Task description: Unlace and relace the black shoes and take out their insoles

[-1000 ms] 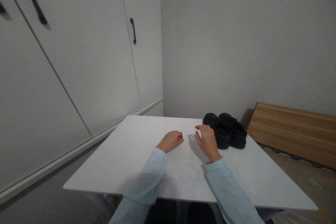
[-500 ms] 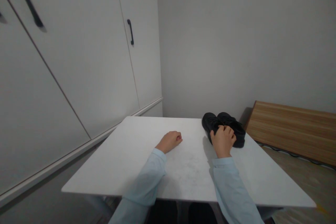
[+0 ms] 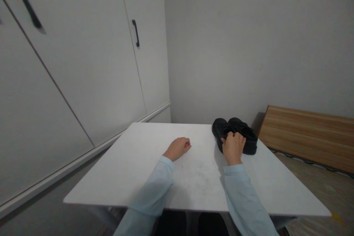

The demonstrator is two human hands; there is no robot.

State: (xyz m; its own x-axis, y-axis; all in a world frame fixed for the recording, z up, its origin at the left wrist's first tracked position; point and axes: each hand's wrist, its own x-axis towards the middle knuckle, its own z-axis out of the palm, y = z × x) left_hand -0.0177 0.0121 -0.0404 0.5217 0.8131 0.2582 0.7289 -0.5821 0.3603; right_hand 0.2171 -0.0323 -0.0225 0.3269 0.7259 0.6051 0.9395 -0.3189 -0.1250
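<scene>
A pair of black lace-up shoes stands side by side at the far right of the white table, toes pointing away from me. My right hand is at the heel end of the left shoe, fingers bent over its opening and thumb on the left side. That hand hides much of the heel. Beside it, the right shoe has its opening and heel in plain sight. Well to the left, my left hand lies on the tabletop with its fingers curled closed, and nothing shows in it.
White cabinets with dark handles line the left side. A grey wall rises behind the table. Past the table's right edge, a wood-grain board stands low near the floor.
The fingers of my right hand have drawn closer together at the left shoe. My left hand stays in place, and the whole view has shifted very slightly.
</scene>
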